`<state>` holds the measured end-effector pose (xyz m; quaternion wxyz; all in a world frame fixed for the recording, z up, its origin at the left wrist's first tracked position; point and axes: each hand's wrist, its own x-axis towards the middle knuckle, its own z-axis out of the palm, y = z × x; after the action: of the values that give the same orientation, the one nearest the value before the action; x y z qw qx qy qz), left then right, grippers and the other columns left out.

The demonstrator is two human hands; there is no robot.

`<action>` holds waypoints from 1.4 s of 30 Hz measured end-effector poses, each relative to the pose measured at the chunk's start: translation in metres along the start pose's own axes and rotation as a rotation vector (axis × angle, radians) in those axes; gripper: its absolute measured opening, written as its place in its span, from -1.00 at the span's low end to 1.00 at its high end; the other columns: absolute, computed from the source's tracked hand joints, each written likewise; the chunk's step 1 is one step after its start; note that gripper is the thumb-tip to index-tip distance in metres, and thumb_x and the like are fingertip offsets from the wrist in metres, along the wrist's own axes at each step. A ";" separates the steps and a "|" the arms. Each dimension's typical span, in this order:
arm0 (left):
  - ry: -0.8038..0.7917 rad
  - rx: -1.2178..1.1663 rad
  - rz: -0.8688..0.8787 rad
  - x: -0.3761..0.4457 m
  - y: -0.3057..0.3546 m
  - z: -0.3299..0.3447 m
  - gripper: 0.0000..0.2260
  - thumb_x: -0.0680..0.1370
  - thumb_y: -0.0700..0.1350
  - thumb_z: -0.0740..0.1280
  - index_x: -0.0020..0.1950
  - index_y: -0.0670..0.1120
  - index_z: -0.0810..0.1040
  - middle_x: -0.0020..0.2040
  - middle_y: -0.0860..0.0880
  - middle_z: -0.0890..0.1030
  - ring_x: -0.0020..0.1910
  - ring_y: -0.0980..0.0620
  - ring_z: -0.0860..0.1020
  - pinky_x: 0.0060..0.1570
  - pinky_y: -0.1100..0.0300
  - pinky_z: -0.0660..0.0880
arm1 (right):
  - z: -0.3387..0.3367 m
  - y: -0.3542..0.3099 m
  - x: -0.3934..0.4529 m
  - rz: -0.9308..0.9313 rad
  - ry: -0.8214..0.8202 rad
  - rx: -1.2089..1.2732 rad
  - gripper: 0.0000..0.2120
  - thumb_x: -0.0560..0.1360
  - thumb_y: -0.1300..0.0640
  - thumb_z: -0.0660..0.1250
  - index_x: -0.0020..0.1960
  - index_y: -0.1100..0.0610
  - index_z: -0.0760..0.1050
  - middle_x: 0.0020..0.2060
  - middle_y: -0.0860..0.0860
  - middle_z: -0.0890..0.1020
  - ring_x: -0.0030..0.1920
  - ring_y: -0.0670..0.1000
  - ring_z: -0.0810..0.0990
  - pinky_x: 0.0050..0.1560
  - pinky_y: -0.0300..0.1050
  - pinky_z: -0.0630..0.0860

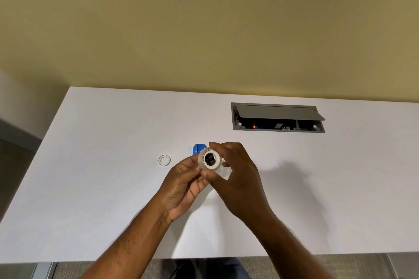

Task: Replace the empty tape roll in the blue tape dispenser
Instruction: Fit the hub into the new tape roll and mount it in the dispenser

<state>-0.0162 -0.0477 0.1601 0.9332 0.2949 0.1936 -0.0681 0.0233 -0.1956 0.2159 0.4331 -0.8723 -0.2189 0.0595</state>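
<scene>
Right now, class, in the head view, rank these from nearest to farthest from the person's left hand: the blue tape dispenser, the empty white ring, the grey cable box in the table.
1. Blue tape dispenser: just beyond the left hand, partly hidden behind the new tape roll.
2. Empty white ring: flat on the table, to the hand's left.
3. Grey cable box: far right, lid ajar.
</scene>
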 end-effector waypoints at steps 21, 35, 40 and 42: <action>-0.017 -0.077 0.005 -0.008 -0.002 0.000 -0.73 0.57 -0.37 0.27 0.25 -0.33 0.58 0.10 -0.25 0.68 0.06 -0.10 0.68 0.10 0.10 0.61 | -0.006 -0.018 -0.005 0.017 -0.039 -0.048 -0.51 0.44 0.04 0.51 0.33 -0.06 0.49 0.15 -0.13 0.51 0.13 -0.14 0.50 0.11 -0.15 0.55; -0.088 -0.051 0.016 -0.011 -0.003 -0.009 -0.48 0.33 -0.21 0.63 0.22 -0.35 0.60 0.09 -0.24 0.69 0.07 -0.10 0.68 -0.05 0.15 0.63 | -0.001 -0.015 -0.010 0.021 -0.056 -0.054 -0.55 0.40 -0.02 0.51 0.26 -0.14 0.50 0.02 -0.22 0.48 0.07 -0.24 0.48 -0.04 -0.47 0.37; -0.092 -0.040 0.011 -0.011 -0.002 -0.011 -0.52 0.36 -0.20 0.61 0.21 -0.34 0.61 0.09 -0.22 0.69 0.04 -0.06 0.69 -0.13 0.21 0.62 | -0.003 -0.015 -0.011 0.015 -0.071 -0.016 -0.56 0.39 0.00 0.52 0.21 -0.18 0.47 0.02 -0.23 0.50 0.07 -0.21 0.51 0.00 -0.35 0.46; -0.082 -0.017 0.012 -0.011 -0.001 -0.011 -0.52 0.36 -0.19 0.61 0.20 -0.33 0.61 0.09 -0.22 0.69 0.03 -0.05 0.69 -0.13 0.21 0.62 | -0.003 -0.014 -0.012 0.018 -0.074 -0.002 -0.56 0.38 0.01 0.53 0.21 -0.17 0.48 0.03 -0.23 0.52 0.07 -0.20 0.52 0.04 -0.31 0.48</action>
<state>-0.0305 -0.0418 0.1557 0.9432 0.2849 0.1542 -0.0730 0.0089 -0.1950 0.2277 0.4232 -0.8719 -0.2270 0.0953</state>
